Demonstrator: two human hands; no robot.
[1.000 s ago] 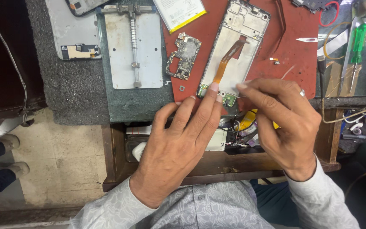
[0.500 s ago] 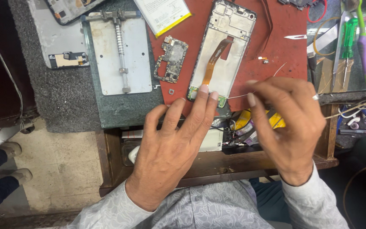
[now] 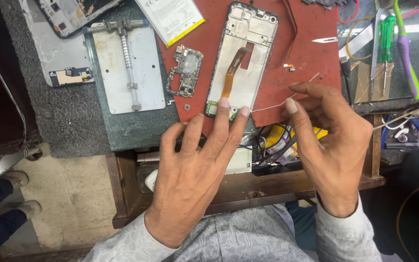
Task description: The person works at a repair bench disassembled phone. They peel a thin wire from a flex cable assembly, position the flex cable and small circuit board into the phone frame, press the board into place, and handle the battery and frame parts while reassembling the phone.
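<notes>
White thin wire [image 3: 272,106] runs taut from the lower end of the opened phone frame [image 3: 242,58] to the right hand [image 3: 333,150], whose thumb and forefinger appear to pinch its far end (the exact contact is too small to confirm). Left hand [image 3: 195,170] lies flat with fingers [image 3: 224,104] spread and released, two fingertips pressing the frame's lower edge where a small green board sits. The frame lies upright on a red mat [image 3: 311,63] on the table, its back cover off, its inner bay bare except for an orange flex ribbon [image 3: 231,70] running down the middle. Just left of the frame on the mat rests the removed circuit board [image 3: 185,72]; above that, a flat battery pack [image 3: 170,17] with a yellow edge. Further left stands a grey metal clamping jig [image 3: 127,65] on a dark green slab. Screwdrivers [image 3: 386,36] and coloured cables crowd the right margin. Judged from this layout, disassembly is well advanced: board and battery are out, while the ribbon and lower board remain seated.
</notes>
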